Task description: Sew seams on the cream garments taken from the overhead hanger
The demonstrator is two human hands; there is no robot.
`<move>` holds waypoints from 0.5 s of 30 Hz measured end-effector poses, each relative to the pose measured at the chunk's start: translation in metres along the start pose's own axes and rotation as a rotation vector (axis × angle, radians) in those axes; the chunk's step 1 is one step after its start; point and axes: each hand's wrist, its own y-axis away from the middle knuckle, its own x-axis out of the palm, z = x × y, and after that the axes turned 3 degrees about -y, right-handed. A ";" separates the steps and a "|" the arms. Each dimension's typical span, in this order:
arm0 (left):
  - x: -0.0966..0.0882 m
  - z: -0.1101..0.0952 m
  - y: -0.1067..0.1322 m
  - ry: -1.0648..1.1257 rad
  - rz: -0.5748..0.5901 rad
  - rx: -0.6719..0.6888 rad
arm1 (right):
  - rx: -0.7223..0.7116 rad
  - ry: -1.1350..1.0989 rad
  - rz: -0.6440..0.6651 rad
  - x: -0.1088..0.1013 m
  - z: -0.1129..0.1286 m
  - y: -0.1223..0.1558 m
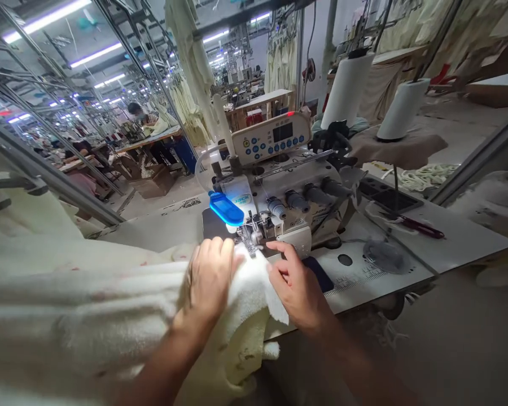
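Note:
Cream fleece fabric (245, 287) lies under the presser foot (250, 239) of an overlock sewing machine (298, 194), lit by its lamp. My left hand (211, 276) is closed on the fabric just left of the foot, knuckles up, with a bunched length trailing to the left. At the fabric's right edge, my right hand (294, 285) has its thumb and a curled finger on the cloth. Its index finger stretches toward the foot. The hands hide part of the fabric edge. A blue eye guard (226, 209) sits above the needle area.
Two white thread cones (347, 90) stand behind the machine on the right. Dark-handled tool (421, 226) and a clear round item (385, 256) lie on the white table (364, 282). More cream fabric (110, 256) covers the left. Another person (141, 115) sits far back.

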 end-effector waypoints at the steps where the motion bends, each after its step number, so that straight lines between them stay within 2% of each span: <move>1: 0.003 -0.007 0.010 0.041 -0.136 0.056 | 0.029 -0.097 0.019 0.000 0.000 0.004; 2: 0.007 -0.016 0.020 0.100 -0.255 0.117 | 0.055 -0.206 0.047 0.000 -0.001 0.009; 4: 0.016 -0.031 0.039 0.234 -0.386 0.205 | 0.083 -0.382 0.097 0.000 -0.003 0.020; 6: 0.023 -0.041 0.051 0.359 -0.432 0.214 | 0.058 -0.412 0.073 0.001 -0.007 0.027; 9: 0.023 -0.040 0.054 0.528 -0.447 0.175 | 0.018 -0.263 -0.054 0.004 -0.016 0.029; 11: 0.017 -0.036 0.053 0.583 -0.429 0.152 | 0.048 -0.267 0.051 0.005 -0.022 0.027; 13: 0.011 -0.034 0.053 0.574 -0.416 0.121 | 0.121 -0.361 0.242 0.004 -0.024 0.027; 15: 0.008 -0.034 0.057 0.534 -0.415 0.121 | 0.194 -0.422 0.330 0.002 -0.023 0.032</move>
